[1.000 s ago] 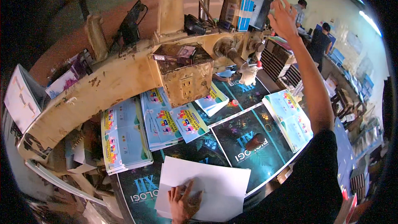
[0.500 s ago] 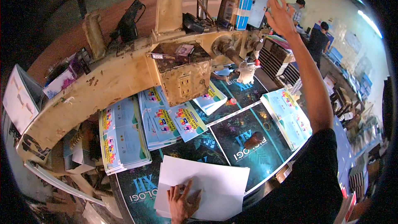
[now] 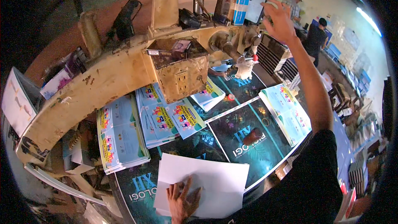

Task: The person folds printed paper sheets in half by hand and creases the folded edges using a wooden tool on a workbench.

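My left hand (image 3: pixel 182 203) rests with spread fingers on a white sheet of paper (image 3: pixel 224 182) at the front of the table. Some sheet edges show at its left side, so more than one may lie there. My right arm reaches up and away, and my right hand (image 3: pixel 280 23) hangs in the air with its fingers apart and nothing visible in them. Nearest to it is a phone or tablet with a lit screen (image 3: pixel 257 3), propped upright on the machine; a small gap shows between the two.
Stacks of colourful printed sheets (image 3: pixel 124 135) lie on the dark printed tabletop (image 3: pixel 219 141), with another stack (image 3: pixel 286 112) at right. A worn cream machine frame (image 3: pixel 112 70) arches across, carrying a box with sockets (image 3: pixel 182 79). A brown knob-like object (image 3: pixel 252 137) sits on the table. Two people work beyond.
My right hand has drawn slightly back and down from the screen, which now shows more fully. My left hand stays on the white paper. The whole view has shifted slightly.
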The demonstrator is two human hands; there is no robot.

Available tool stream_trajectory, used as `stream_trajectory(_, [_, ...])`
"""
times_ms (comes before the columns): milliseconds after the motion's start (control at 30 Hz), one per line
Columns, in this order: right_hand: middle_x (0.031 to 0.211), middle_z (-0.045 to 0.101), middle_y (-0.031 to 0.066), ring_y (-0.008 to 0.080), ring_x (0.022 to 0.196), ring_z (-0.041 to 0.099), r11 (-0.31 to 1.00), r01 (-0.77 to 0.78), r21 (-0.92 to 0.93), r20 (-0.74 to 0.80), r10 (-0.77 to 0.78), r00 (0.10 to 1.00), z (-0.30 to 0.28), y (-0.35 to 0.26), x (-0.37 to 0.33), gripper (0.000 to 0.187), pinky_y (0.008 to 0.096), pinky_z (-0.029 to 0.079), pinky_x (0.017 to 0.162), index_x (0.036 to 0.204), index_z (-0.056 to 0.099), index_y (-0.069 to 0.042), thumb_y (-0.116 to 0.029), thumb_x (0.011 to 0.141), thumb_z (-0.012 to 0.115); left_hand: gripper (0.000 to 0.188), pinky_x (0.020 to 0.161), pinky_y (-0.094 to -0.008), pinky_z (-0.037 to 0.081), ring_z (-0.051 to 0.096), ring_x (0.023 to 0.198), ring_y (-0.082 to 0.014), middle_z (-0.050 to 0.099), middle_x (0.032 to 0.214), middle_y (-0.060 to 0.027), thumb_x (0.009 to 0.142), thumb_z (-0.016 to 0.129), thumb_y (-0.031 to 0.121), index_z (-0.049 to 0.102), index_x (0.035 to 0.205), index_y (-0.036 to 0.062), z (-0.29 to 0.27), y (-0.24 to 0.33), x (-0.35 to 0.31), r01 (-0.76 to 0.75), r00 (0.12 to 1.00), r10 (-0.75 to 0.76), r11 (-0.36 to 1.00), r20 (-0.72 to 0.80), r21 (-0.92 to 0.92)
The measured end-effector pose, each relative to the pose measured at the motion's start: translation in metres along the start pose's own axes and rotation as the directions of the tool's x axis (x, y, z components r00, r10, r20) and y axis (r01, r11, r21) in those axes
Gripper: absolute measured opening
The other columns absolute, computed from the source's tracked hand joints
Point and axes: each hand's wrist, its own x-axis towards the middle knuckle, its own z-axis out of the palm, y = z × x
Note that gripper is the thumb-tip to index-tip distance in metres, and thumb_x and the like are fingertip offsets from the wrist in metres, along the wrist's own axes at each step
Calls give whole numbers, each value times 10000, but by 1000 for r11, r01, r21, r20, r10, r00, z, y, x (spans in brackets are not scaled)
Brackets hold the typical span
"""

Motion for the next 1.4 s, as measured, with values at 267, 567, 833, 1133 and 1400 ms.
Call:
stream_trajectory(267, [1168,587,93,313,1326,395,997,41,72,-21,-39,999,8,-4,-29,485,557,253,1034,1226,541,-57,-170,765,641,582,860,-456,414,543,1008,-304,578,1076,-101,748,777,321,631,1290,167,6,-6,0,27,998,-27,1000,57,-13])
stream_trajectory(567, [1349,537,128,318,1321,398,1000,16,-10,58,-15,998,8,-9,-27,523,503,240,1089,1258,533,-25,-292,816,619,582,859,-451,412,540,992,-286,579,1053,-87,734,781,318,638,1276,161,-2,1,3,2,999,-2,1000,32,15])
stream_trajectory(833, [1341,534,123,318,1326,383,999,12,32,92,-14,996,-3,-14,-39,569,493,248,1088,1295,513,-21,-255,792,641,589,850,-457,415,539,1009,-300,579,1037,-101,726,785,312,632,1274,160,2,-2,0,37,999,-36,999,40,-6])
stream_trajectory(1133, [1340,536,123,314,1322,383,995,68,69,151,-78,985,6,-28,-41,581,507,279,1063,1312,501,-10,-274,808,620,597,844,-465,419,541,998,-326,582,1083,-131,724,786,301,628,1282,157,4,-8,0,8,998,-8,1000,55,7])
stream_trajectory(1400, [1222,579,138,309,1242,445,976,-18,216,12,15,1000,-28,-53,-47,481,494,308,1023,1223,547,-26,-222,792,626,594,831,-453,397,538,989,-311,575,1040,-118,737,777,293,621,1293,156,-1,-3,-1,-58,998,58,998,-4,30])
